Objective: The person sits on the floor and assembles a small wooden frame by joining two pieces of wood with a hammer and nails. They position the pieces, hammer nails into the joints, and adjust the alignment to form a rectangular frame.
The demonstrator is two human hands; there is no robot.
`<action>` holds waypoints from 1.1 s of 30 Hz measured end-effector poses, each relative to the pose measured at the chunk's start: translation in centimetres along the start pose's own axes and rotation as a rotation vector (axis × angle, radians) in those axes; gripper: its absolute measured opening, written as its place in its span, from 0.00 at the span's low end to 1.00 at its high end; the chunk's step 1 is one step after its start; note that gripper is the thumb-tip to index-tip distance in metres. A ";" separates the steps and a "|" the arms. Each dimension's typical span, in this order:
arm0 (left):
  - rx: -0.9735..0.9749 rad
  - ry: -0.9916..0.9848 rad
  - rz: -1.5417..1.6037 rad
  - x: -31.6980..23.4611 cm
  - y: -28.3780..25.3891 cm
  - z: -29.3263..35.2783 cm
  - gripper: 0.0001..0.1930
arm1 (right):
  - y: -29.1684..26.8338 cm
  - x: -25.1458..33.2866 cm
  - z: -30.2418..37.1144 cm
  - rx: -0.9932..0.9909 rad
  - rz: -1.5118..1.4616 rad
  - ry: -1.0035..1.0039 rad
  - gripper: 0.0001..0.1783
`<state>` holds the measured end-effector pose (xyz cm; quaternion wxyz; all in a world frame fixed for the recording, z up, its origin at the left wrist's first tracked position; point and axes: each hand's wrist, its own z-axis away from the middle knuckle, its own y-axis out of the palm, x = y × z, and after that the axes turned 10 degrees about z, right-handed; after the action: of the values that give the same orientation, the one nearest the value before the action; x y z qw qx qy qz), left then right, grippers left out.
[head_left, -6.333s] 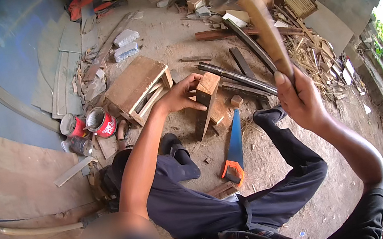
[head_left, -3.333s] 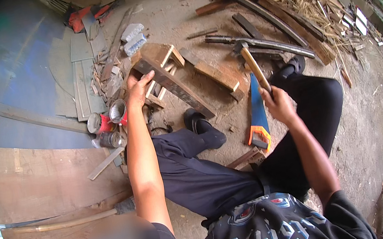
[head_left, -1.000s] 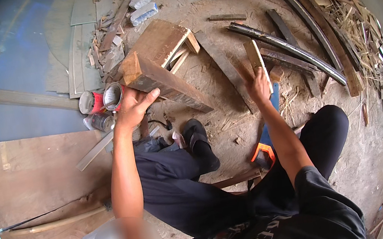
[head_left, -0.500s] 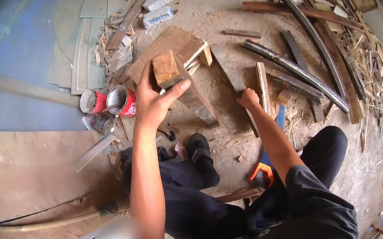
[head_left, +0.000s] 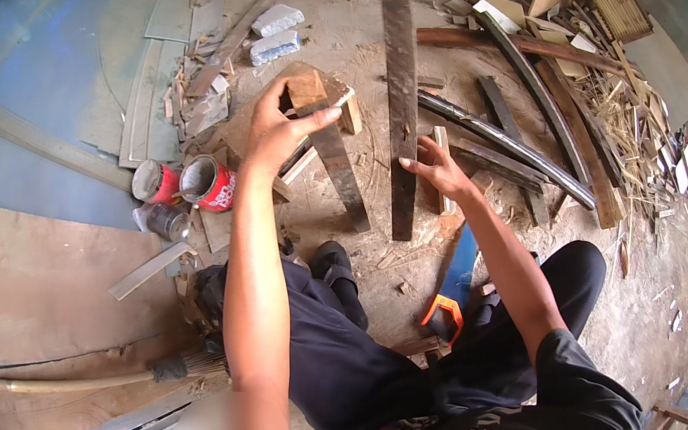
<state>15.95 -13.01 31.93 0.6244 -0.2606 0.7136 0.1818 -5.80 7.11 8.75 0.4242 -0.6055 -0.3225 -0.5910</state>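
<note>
My left hand (head_left: 270,136) grips the top end of a short wooden beam (head_left: 341,175), thumb across its near side and fingers behind. The beam stands on end, tilted, its lower end close to the floor. My right hand (head_left: 440,171) is closed on the lower part of a long dark plank (head_left: 400,71), which is lifted and points away from me. A gap separates plank and beam. Behind the beam is a low wooden piece with short legs (head_left: 350,113), partly hidden. A handsaw (head_left: 459,273) with a blue blade and orange handle leans by my right leg.
Two red paint cans (head_left: 216,184) and a glass jar (head_left: 169,222) stand at left. Two pale blocks (head_left: 274,20) lie farther off. Long wood strips (head_left: 523,149) and heaped scraps (head_left: 617,118) cover the right side. A broom (head_left: 100,377) lies at lower left.
My right hand has raised the dark plank off the floor and brought it left, nearer the beam. The beam in my left hand has turned more upright, its lower end shifting left.
</note>
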 end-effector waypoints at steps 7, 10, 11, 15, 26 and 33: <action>0.053 0.174 0.006 -1.5 1.3 2.6 0.31 | 3.6 6.2 2.7 0.192 -0.058 -0.275 0.52; 0.097 0.211 -0.033 -2.0 0.6 3.3 0.32 | 4.1 7.1 2.8 0.207 -0.093 -0.215 0.49; 0.114 0.228 -0.044 -2.0 0.3 3.6 0.32 | 4.3 6.9 2.9 0.212 -0.030 -0.220 0.48; 0.117 0.191 0.039 -1.3 0.2 4.0 0.38 | 4.0 5.5 2.8 0.210 0.074 -0.284 0.49; 0.154 0.166 0.155 0.9 1.7 4.1 0.39 | 5.1 1.3 1.9 0.118 0.230 -0.341 0.54; 0.116 0.209 0.103 0.3 2.4 5.3 0.38 | 6.1 2.2 2.4 0.231 -0.037 -0.247 0.53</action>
<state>18.66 -8.05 30.69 0.5505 -0.2048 0.7964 0.1438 0.86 6.36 10.23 0.4373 -0.6148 -0.4489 -0.4789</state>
